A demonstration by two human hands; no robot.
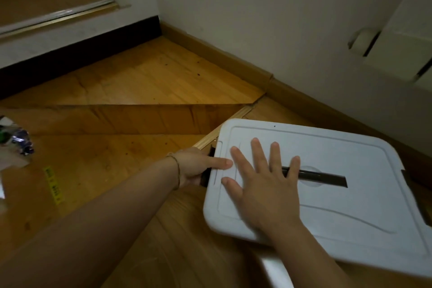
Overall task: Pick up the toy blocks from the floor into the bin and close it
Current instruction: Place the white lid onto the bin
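White lid (339, 206) under right hand (264, 189), pressed flat and wide; left hand (194, 166) grips its edge.

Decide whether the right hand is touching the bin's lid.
Touching. The head view shows the right hand lying flat, fingers spread, on the lid.

We have our right hand (264, 184) on the lid (346, 208), left hand (198, 166) at its left edge, wrappers (18, 140) far left.

the lid (327, 194) hides whatever lies beneath it. at the lid's left edge the left hand (194, 167) has its fingers tucked out of sight. far left, blurred clutter (17, 140) is cut off.
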